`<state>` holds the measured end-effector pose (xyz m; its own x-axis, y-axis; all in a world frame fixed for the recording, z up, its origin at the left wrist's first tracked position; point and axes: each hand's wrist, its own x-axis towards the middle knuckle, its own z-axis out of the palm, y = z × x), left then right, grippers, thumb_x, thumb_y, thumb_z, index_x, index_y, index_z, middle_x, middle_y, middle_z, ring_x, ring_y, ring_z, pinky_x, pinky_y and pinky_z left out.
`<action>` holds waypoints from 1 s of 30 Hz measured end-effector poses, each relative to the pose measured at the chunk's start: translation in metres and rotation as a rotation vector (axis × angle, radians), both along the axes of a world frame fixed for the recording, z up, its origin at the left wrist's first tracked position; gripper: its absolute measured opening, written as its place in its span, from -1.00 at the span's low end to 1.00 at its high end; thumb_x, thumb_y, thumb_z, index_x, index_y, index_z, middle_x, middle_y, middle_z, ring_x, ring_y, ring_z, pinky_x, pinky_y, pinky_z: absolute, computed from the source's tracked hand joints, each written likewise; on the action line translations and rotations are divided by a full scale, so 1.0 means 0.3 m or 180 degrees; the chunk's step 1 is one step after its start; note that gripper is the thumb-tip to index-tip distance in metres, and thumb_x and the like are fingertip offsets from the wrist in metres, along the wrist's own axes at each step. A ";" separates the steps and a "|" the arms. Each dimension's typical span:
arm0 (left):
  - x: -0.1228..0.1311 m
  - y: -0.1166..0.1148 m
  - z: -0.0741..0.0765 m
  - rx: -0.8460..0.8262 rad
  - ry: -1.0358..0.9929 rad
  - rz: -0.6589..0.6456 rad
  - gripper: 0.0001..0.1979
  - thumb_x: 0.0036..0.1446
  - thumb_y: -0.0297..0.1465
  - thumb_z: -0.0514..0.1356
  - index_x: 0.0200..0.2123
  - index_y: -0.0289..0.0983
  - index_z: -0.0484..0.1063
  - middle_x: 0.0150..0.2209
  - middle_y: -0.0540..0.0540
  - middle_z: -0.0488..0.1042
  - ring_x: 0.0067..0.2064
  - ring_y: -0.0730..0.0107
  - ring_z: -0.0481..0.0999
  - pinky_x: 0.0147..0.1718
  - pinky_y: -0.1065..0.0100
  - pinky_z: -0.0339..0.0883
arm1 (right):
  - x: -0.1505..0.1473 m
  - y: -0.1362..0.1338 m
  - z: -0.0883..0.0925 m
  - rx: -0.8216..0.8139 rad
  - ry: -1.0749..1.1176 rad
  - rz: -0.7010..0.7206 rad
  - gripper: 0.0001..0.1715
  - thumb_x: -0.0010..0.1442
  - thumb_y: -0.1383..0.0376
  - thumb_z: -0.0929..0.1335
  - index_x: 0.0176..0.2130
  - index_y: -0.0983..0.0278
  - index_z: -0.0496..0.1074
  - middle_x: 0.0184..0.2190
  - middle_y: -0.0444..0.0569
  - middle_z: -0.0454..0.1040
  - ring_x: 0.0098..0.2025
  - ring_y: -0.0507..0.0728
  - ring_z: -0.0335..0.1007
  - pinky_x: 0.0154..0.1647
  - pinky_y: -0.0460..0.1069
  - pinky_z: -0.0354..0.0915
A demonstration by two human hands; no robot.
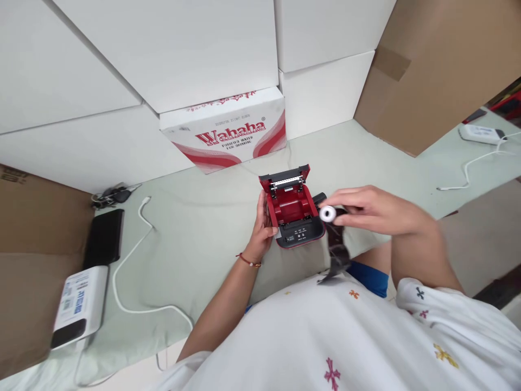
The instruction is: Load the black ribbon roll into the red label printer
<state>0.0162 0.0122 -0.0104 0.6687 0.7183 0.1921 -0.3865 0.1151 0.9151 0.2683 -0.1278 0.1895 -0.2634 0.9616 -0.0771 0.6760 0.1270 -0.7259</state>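
Note:
A small red and black portable printer [302, 232] lies on the table with its lid [285, 175] raised, showing a red hollow inside with no roll in it. My left hand [262, 231] grips its left side, thumb on the front corner. Just right of the printer, my right hand [376, 209] pinches a small paper roll [327, 214], its white end with a dark core hole facing me. A dark, shiny strip [337, 247] hangs below the roll towards my shirt, partly blurred. Between printer and roll shows a black piece [319, 199], too covered to name.
Behind the printer, a Wahaha water carton [228, 136] leans by white boxes [171, 49]. Cardboard boxes [439, 70] stand at both sides. At left lie a black flat case [103, 236], a white device [81, 304] and a white cable [118, 288]; another cable [468, 171] lies right.

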 end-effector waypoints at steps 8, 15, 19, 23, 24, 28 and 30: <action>-0.005 0.012 -0.036 -0.0077 -0.0025 -0.0061 0.26 -0.06 -0.04 0.51 0.57 0.08 -0.13 0.62 -0.09 -0.06 0.61 -0.16 -0.02 0.53 -0.12 0.02 | -0.267 0.265 -0.146 -0.0180 -0.2060 -0.0368 -0.58 0.39 0.39 0.26 0.16 0.31 0.51 0.09 0.23 0.60 -0.03 0.33 0.62 -0.10 0.10 0.42; -0.009 0.022 -0.056 -0.0011 0.0003 -0.0063 0.26 -0.06 -0.03 0.51 0.56 0.12 -0.14 0.63 -0.04 -0.12 0.63 -0.14 -0.12 0.54 -0.11 -0.02 | -0.292 0.288 -0.170 -0.0182 -0.2102 -0.0326 -0.56 0.36 0.45 0.22 0.14 0.33 0.50 0.02 0.27 0.62 -0.06 0.36 0.62 -0.14 0.11 0.44; -0.013 0.027 -0.064 -0.0002 0.0022 -0.0113 0.25 -0.04 -0.03 0.51 0.56 0.13 -0.15 0.63 -0.04 -0.09 0.63 -0.12 -0.12 0.55 -0.11 -0.05 | -0.306 0.291 -0.210 -0.0197 -0.1987 -0.0306 -0.57 0.39 0.44 0.24 0.15 0.31 0.49 0.09 0.22 0.60 -0.04 0.33 0.62 -0.13 0.09 0.45; -0.014 0.027 -0.057 0.0011 0.0059 -0.0083 0.27 -0.07 -0.01 0.51 0.56 0.12 -0.15 0.63 -0.05 -0.11 0.63 -0.15 -0.13 0.55 -0.12 -0.05 | -0.305 0.320 -0.235 -0.0174 -0.1811 -0.0361 -0.59 0.40 0.46 0.24 0.14 0.42 0.50 0.01 0.29 0.63 -0.04 0.34 0.63 -0.08 0.11 0.46; -0.014 0.026 -0.053 0.0002 0.0067 -0.0095 0.27 -0.06 -0.01 0.51 0.56 0.12 -0.16 0.63 -0.05 -0.10 0.63 -0.14 -0.13 0.55 -0.12 -0.04 | -0.302 0.320 -0.232 -0.0129 -0.1738 -0.0332 -0.59 0.41 0.45 0.24 0.16 0.42 0.49 0.05 0.28 0.62 -0.02 0.33 0.62 -0.04 0.11 0.46; -0.020 0.016 -0.035 -0.0016 0.0076 -0.0097 0.22 -0.01 -0.04 0.48 0.57 0.11 -0.14 0.62 -0.05 -0.06 0.62 -0.13 -0.09 0.56 -0.13 -0.07 | -0.285 0.246 -0.207 0.0292 -0.1222 -0.0057 -0.61 0.49 0.35 0.27 0.21 0.30 0.50 0.25 0.13 0.53 0.13 0.21 0.55 0.15 0.08 0.44; -0.026 0.006 -0.025 0.0053 0.0067 -0.0046 0.17 0.02 -0.05 0.47 0.57 0.09 -0.11 0.62 -0.04 -0.07 0.62 -0.12 -0.09 0.57 -0.13 -0.15 | -0.271 0.167 -0.216 0.0816 -0.0805 0.0024 -0.64 0.52 0.32 0.25 0.15 0.31 0.54 0.16 0.11 0.60 0.09 0.20 0.54 0.17 0.13 0.45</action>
<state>0.0085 0.0138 -0.0180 0.6830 0.7053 0.1898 -0.3657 0.1052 0.9248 0.1870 -0.0776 0.1247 -0.2741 0.9562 0.1028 0.8285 0.2891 -0.4796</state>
